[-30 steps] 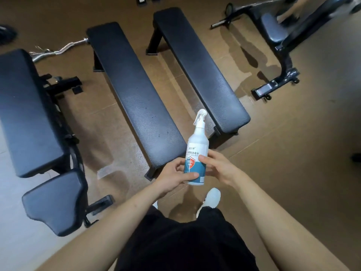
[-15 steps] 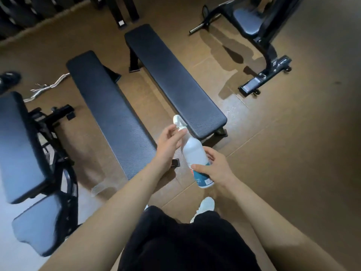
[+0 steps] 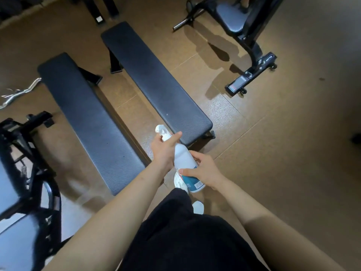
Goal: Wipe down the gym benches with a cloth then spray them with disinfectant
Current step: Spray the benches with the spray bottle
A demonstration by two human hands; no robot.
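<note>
A white spray bottle (image 3: 184, 160) with a teal label is held tilted in front of me, nozzle pointing up and left. My left hand (image 3: 164, 149) grips its neck just below the trigger head. My right hand (image 3: 203, 171) wraps the lower body at the label. Two flat black benches lie side by side on the brown floor: the left bench (image 3: 88, 118) and the right bench (image 3: 154, 81). The bottle hangs over the gap between their near ends. No cloth is in view.
An adjustable bench (image 3: 21, 192) with a black frame stands at the left edge. Another machine with a padded seat (image 3: 232, 18) and a footed base (image 3: 252, 75) is at the upper right. A curl bar (image 3: 17, 92) lies on the floor at left. Open brown floor spreads to the right.
The bottle went from upright to tilted. My left hand moved from the label up to the neck by the trigger, and my right hand took the lower body. The view shifted forward over the benches.
</note>
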